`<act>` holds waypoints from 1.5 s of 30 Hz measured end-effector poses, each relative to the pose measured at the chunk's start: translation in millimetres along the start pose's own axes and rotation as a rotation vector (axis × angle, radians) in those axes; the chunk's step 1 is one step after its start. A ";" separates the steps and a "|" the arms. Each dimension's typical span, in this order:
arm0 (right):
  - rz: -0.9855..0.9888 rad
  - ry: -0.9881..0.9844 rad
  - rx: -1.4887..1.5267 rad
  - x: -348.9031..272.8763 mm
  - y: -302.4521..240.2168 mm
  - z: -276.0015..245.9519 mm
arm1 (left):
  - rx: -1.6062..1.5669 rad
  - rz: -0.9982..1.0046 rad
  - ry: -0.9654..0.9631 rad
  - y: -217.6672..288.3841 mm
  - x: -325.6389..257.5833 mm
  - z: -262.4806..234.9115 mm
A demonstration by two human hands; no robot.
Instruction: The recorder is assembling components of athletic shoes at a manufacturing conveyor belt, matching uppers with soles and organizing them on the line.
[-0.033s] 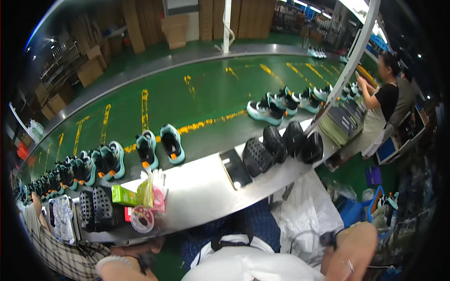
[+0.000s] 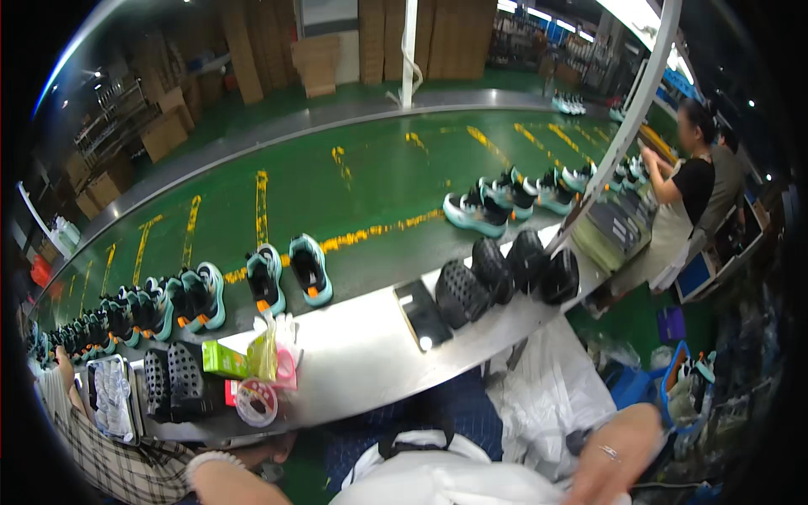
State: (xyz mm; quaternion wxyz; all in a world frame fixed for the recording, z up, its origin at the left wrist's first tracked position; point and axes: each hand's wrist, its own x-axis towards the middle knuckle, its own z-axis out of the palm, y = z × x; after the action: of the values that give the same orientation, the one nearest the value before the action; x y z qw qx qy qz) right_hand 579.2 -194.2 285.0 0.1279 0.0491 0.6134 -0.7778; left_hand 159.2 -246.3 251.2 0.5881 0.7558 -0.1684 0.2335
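A white garment point(image 2: 438, 480) lies at the lower edge, between the person's forearms. The right hand point(image 2: 614, 459) rests just beside it, over a crumpled white bag point(image 2: 547, 396); whether its fingers are curled, I cannot tell. The left hand point(image 2: 223, 475) sits low beneath the surface point(image 2: 370, 353), its grip also hidden. Black shoe soles point(image 2: 505, 273) lie on the surface, and teal-soled sneakers point(image 2: 290, 273) ride the green conveyor belt point(image 2: 353, 177) beyond.
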 end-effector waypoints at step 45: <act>0.192 0.725 0.536 -1.6 280.9 -26.9 | -0.284 -1.013 0.763 -208.1 -159.8 104.3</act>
State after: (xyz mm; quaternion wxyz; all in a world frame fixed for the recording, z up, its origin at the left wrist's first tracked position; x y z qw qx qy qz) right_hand 651.4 -228.3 14.3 -0.0409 0.4060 0.3885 -0.8262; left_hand 152.2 -298.0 -26.3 0.7382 0.5203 0.4006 0.1548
